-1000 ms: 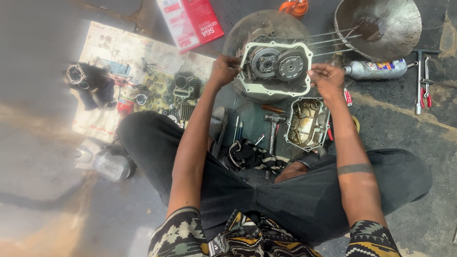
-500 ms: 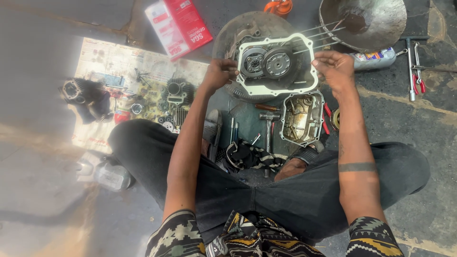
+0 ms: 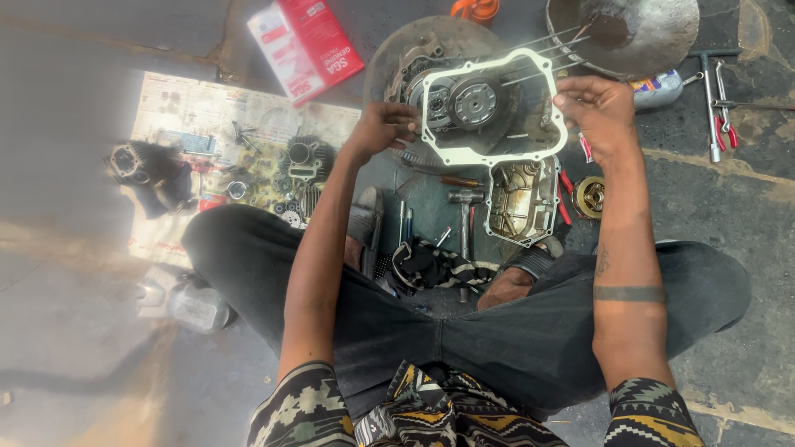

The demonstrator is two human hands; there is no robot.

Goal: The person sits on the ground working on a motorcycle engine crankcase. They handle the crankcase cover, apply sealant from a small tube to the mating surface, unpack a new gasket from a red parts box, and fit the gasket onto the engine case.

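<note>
While held over open engine case [image 3: 464, 103], white gasket [image 3: 530, 153] spans both hands; left hand [image 3: 383, 128] fingers pinched on left edge, right hand [image 3: 598, 108] fingers clamped on right edge; likely thin, floppy, tear-prone; best gripped at opposite edges.

Your left hand [image 3: 383, 128] and right hand [image 3: 598, 106] are bare, with no gloves, rings or watch to be seen. Your forearms are bare too; the right one carries a dark band [image 3: 628, 293] around it and a small dark mark [image 3: 602, 259] a little nearer the wrist. Your short sleeves [image 3: 302, 407] are patterned in black, cream and mustard zigzags and diamonds, and the same print runs across your shirt front. You wear dark grey trousers [image 3: 497, 331], creased at the knees.
</note>
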